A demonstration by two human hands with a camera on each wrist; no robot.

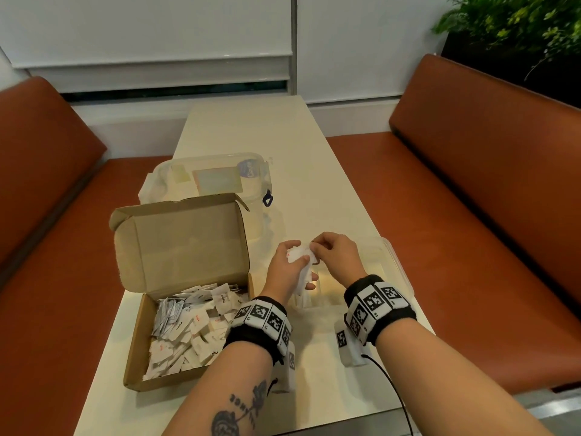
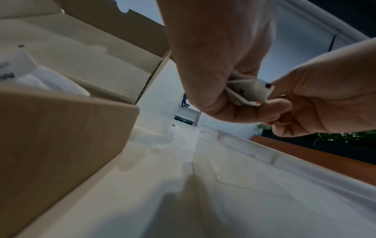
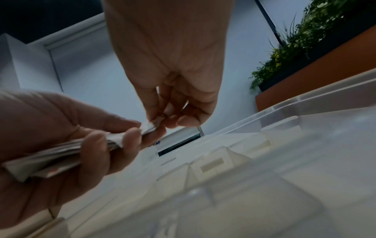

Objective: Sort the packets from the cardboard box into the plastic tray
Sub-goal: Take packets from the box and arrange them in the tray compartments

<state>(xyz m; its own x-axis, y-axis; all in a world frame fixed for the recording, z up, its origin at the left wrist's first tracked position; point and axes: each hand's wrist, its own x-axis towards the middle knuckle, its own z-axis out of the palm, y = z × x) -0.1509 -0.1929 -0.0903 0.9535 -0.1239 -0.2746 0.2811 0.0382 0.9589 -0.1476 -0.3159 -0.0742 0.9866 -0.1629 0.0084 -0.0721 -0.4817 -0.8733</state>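
An open cardboard box (image 1: 138, 357) at the table's left holds several white packets (image 1: 188, 325). To its right lies the clear plastic tray (image 1: 397, 262), with my hands above it. My left hand (image 1: 290, 262) grips a bunch of white packets (image 1: 298, 256) with curled fingers; the bunch shows edge-on in the wrist views (image 2: 250, 91) (image 3: 61, 156). My right hand (image 1: 327, 250) pinches the top packet of that bunch (image 3: 151, 126) between thumb and fingertips. The tray's dividers (image 3: 213, 162) lie below the hands.
A lidded clear plastic container (image 1: 207, 177) stands behind the box's raised lid (image 1: 182, 240). Orange bench seats (image 1: 471, 215) flank the cream table (image 1: 251, 127). A plant (image 1: 515, 23) stands at the far right. A black cable (image 1: 393, 391) trails from my right wrist.
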